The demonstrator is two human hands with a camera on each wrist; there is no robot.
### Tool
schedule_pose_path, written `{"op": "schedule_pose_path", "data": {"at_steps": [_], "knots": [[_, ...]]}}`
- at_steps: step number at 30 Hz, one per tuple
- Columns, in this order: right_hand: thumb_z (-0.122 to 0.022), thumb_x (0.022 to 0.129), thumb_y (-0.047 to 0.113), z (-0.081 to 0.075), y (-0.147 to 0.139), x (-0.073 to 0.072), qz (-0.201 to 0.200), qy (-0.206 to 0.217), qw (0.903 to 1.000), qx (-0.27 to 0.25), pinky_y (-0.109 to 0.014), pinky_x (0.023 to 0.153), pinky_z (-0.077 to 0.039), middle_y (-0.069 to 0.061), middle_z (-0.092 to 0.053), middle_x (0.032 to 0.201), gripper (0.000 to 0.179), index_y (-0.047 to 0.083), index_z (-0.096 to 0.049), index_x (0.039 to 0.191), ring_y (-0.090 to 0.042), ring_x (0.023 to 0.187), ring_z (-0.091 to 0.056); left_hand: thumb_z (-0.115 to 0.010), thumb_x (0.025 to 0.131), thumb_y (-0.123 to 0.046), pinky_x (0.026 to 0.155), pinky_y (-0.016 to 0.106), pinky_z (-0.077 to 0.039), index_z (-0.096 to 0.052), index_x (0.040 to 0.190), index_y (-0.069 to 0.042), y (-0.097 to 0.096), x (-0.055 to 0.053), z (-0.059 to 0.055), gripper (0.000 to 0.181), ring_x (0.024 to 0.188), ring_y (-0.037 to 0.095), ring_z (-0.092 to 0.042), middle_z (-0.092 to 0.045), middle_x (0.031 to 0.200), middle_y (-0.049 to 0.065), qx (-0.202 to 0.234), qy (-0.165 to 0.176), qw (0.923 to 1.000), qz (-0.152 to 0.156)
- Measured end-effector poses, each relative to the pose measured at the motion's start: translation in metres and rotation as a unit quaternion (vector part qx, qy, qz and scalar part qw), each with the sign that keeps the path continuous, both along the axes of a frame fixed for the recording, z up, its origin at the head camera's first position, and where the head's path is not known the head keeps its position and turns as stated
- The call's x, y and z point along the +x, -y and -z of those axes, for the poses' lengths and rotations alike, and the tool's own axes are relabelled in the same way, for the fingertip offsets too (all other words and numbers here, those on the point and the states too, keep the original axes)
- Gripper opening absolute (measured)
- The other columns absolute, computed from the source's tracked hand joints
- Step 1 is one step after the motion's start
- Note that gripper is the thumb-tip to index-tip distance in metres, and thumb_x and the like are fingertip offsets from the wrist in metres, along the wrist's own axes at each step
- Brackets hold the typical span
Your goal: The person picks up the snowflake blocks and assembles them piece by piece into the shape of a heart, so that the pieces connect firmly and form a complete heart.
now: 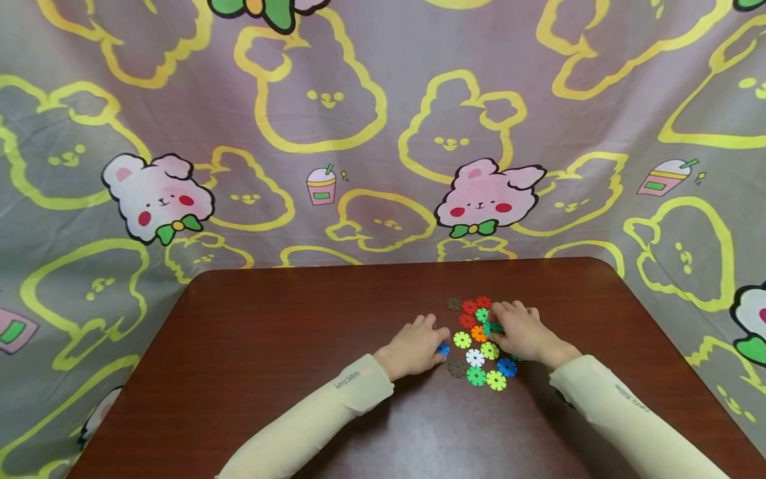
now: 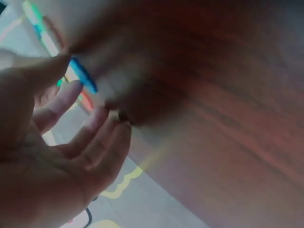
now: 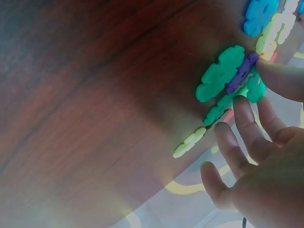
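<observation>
A blue notched disc [image 1: 443, 348] sits at the left edge of a cluster of flower-shaped plastic discs on the table [image 1: 269, 332], between the thumb and index finger of the left hand [image 1: 414, 346]. Those two digits pinch it at its rim; the other fingers are bent and hold nothing.

The right hand [image 1: 528, 334] pinches a dark green disc [image 3: 256, 87] between thumb and index finger at the cluster's right side, its remaining fingers spread apart. Beside that piece, the right wrist view shows a purple disc [image 3: 242, 73] and a larger-looking green disc [image 3: 220, 74].

Between the hands lie the other pieces — an orange disc [image 1: 478, 334], a white disc [image 1: 475, 358] and several yellow-green discs [image 1: 462, 340], with three red discs [image 1: 468, 320] and a brown disc [image 1: 454, 304] toward the far side. Nearer the person are a second blue disc [image 1: 507, 366] and a bright green disc [image 1: 476, 376].

Cream sleeves [image 1: 305, 414] with dark lettering cover both forearms. Behind the dark reddish-brown wood-grain tabletop hangs a grey-pink fabric backdrop [image 1: 371, 40] — printed with yellow animal outlines, rabbit heads with green bows, and drink cups.
</observation>
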State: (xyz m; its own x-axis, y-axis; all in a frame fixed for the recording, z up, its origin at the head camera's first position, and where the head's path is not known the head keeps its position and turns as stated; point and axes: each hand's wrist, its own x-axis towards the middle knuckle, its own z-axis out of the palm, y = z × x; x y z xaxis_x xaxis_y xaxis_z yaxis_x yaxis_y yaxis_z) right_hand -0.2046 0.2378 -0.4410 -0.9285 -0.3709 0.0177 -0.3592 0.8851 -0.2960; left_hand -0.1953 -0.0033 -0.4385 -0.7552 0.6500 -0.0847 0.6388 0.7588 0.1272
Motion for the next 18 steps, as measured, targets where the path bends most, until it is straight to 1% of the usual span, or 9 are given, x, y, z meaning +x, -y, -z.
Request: {"op": "schedule_pose_path", "data": {"at_steps": [2,4,9,11,14,18], "knots": [[-0.075,0.083,0.019,0.0,-0.001,0.001,-0.002,-0.005,1.0,0.0,-0.053,0.079,-0.032,0.0,-0.058,0.09,0.024,0.011,-0.057,0.097,-0.027,0.093,-0.046,-0.066,0.092,-0.032,0.072,0.027,-0.045,-0.064,0.109,-0.02,0.002,-0.001,-0.001,0.021,0.089,0.015,-0.048,-0.052,0.101,0.002,0.019,0.034,0.9992,-0.001],[-0.075,0.083,0.019,0.001,-0.001,0.002,-0.002,-0.011,0.9999,0.001,-0.052,0.08,-0.031,0.002,-0.058,0.087,0.024,0.012,-0.057,0.096,-0.026,0.093,-0.046,-0.069,0.09,-0.03,0.07,0.024,-0.043,-0.064,0.105,-0.018,0.004,-0.001,-0.002,0.02,0.086,0.013,-0.047,-0.053,0.097,0.001,0.033,0.06,0.9977,-0.001],[-0.077,0.081,0.02,0.003,-0.001,0.004,-0.006,-0.023,0.9997,0.002,-0.048,0.079,-0.028,0.008,-0.053,0.077,0.025,0.014,-0.055,0.092,-0.023,0.09,-0.044,-0.075,0.084,-0.029,0.068,0.018,-0.041,-0.062,0.096,-0.014,0.009,-0.001,-0.005,0.023,0.079,0.008,-0.045,-0.051,0.09,-0.002,0.039,0.104,0.9938,-0.003],[-0.077,0.081,0.021,0.003,-0.001,0.004,-0.009,-0.024,0.9997,0.002,-0.048,0.078,-0.028,0.01,-0.051,0.073,0.025,0.015,-0.054,0.091,-0.022,0.09,-0.045,-0.077,0.082,-0.029,0.068,0.018,-0.04,-0.059,0.094,-0.014,0.01,0.0,-0.006,0.026,0.077,0.007,-0.045,-0.05,0.089,-0.003,0.037,0.114,0.9928,-0.006],[-0.076,0.082,0.021,0.003,-0.001,0.005,-0.012,-0.025,0.9996,0.005,-0.049,0.079,-0.028,0.011,-0.05,0.07,0.025,0.015,-0.053,0.091,-0.022,0.089,-0.046,-0.078,0.082,-0.027,0.066,0.017,-0.041,-0.055,0.094,-0.015,0.012,0.002,-0.007,0.028,0.074,0.006,-0.047,-0.051,0.086,-0.004,0.041,0.117,0.9922,-0.001],[-0.076,0.082,0.016,0.002,0.001,0.004,-0.02,-0.03,0.9994,0.004,-0.051,0.08,-0.029,0.01,-0.058,0.075,0.024,0.016,-0.054,0.092,-0.022,0.088,-0.048,-0.077,0.083,-0.022,0.064,0.017,-0.042,-0.053,0.095,-0.014,0.015,0.004,-0.009,0.027,0.07,0.006,-0.049,-0.053,0.08,-0.005,0.054,0.114,0.9919,0.01]]}}
